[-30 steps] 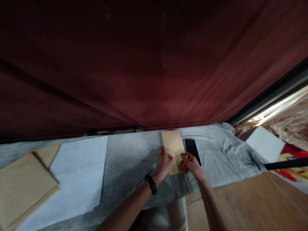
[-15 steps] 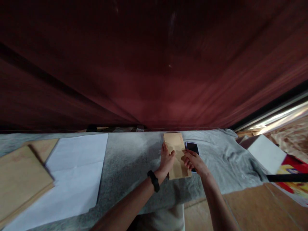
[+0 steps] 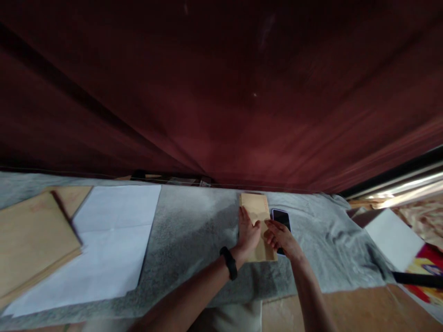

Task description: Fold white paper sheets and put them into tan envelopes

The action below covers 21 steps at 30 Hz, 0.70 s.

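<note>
A narrow brown paper envelope (image 3: 256,201), seemingly on top of a small pile, lies lengthwise on the grey cloth. My left hand (image 3: 248,233) rests flat across its left side, fingers stretched toward the far end and thumb out; a black band circles that wrist. At the envelope's right edge, my right hand (image 3: 280,236) has thumb and forefinger pinched together on the paper, the other fingers curled beneath. Just beyond that hand is a dark phone (image 3: 281,217), partly hidden under it.
Large white sheets (image 3: 116,230) and bigger brown envelopes (image 3: 32,240) lie on the left of the grey cloth (image 3: 187,235). A dark red curtain (image 3: 221,115) hangs along the far edge. At right stand a white box (image 3: 394,237) and a colourful package (image 3: 427,272). Tiled floor (image 3: 367,306) shows below.
The whole view has shifted and tilted slightly. My left hand has slid a little toward the right hand over the envelope; the right hand's pinch at the edge looks much the same.
</note>
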### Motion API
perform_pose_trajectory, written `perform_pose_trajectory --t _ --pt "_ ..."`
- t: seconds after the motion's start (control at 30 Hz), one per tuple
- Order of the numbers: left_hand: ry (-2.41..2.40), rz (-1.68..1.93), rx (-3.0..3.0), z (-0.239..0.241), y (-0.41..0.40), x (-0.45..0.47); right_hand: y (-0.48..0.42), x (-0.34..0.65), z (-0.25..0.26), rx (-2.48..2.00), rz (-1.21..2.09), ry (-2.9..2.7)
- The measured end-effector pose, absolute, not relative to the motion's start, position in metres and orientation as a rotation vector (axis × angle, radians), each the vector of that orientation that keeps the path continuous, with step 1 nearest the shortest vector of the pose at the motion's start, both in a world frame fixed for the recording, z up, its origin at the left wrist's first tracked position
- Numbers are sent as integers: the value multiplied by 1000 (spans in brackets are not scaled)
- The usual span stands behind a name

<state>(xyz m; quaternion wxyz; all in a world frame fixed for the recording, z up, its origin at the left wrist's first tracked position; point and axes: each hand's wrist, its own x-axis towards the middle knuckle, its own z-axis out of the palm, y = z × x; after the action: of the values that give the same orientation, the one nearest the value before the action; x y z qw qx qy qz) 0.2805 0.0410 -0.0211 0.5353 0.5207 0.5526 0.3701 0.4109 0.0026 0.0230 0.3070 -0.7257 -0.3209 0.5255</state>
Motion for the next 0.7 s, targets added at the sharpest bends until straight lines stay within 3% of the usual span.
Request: perform_pose_trajectory --t 0.5,0.7 --pt "1349 849 1178 -9 38 282 6 408 10 -1971 1295 -934" --pt "1356 874 1346 -12 33 267 -1 400 31 -2043 1183 -883"
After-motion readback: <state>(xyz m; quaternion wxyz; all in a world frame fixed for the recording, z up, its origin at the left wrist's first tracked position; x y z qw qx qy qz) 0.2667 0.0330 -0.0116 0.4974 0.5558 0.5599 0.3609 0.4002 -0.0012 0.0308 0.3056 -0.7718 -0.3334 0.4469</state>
